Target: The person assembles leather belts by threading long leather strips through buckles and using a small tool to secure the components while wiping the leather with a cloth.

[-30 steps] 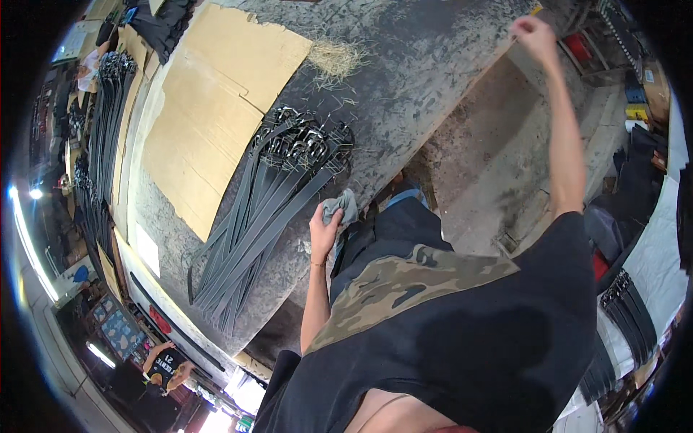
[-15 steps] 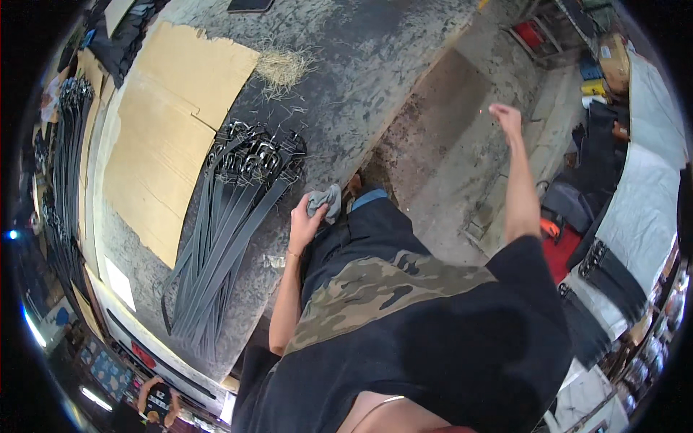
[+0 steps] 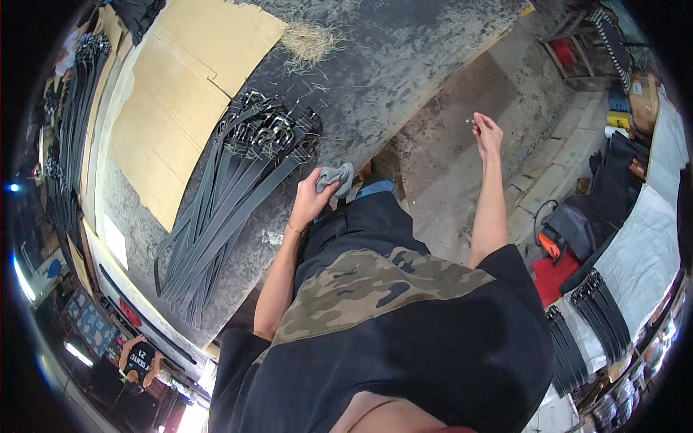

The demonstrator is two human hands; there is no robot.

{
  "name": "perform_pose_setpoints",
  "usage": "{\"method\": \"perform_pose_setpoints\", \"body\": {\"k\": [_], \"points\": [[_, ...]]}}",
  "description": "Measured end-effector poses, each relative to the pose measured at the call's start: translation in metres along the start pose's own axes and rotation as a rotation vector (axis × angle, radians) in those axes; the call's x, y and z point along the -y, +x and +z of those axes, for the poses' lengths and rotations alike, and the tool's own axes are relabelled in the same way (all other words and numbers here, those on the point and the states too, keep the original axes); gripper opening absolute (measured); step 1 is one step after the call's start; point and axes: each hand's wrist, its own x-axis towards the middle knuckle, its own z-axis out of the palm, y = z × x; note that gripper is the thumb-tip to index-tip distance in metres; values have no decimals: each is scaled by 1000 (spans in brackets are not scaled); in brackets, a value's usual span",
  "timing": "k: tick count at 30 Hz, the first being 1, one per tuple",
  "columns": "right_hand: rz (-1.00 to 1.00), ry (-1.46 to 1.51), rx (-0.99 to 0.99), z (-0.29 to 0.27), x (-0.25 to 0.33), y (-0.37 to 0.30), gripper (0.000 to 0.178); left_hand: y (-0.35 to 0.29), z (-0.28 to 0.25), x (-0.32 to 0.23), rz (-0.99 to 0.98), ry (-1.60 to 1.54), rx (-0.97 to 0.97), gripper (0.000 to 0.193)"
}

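My left hand (image 3: pixel 309 198) is closed around a crumpled grey cloth (image 3: pixel 336 178), held at the table's edge in front of my waist. Just left of it, a fanned bundle of black belts (image 3: pixel 227 202) lies on the dark, scuffed table (image 3: pixel 382 68). Their metal buckles (image 3: pixel 267 130) are heaped together at the far end. Out to the right, over the floor, my right hand (image 3: pixel 489 136) is raised with its fingertips pinched on a small, short cigarette (image 3: pixel 469 120).
A torn cardboard sheet (image 3: pixel 195 94) lies left of the belts, with a tuft of straw-like strands (image 3: pixel 310 43) beyond. More belts (image 3: pixel 72 137) hang at the far left. At right, belts (image 3: pixel 603 317) lie on white sheeting (image 3: pixel 639 245). Another person (image 3: pixel 139 361) is at lower left.
My right hand has come inward to the left and slightly lower, the cigarette still pinched. My left hand keeps its hold on the cloth. The whole view has shifted a little.
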Motion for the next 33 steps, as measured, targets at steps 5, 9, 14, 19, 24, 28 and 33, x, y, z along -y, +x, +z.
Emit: {"method": "perform_pose_setpoints", "body": {"k": [5, 9, 14, 19, 24, 28, 33], "points": [[6, 15, 44, 32, -12, 3, 22, 1, 1, 3, -23, -27, -3, 33], [59, 73, 105, 64, -4, 2, 22, 2, 8, 22, 28, -29, 6, 34], [101, 542, 290, 90, -10, 5, 16, -2, 8, 22, -36, -14, 39, 36], [106, 110, 155, 97, -38, 11, 17, 11, 3, 12, 0, 60, 58, 35], [-61, 207, 42, 95, -24, -12, 22, 27, 3, 5, -12, 32, 7, 36], [-370, -136, -106, 104, -8, 4, 20, 74, 6, -5, 44, 96, -70, 35], [-939, -820, -7, 86, -10, 41, 13, 159, 18, -47, 200, 73, -258, 35]]}}
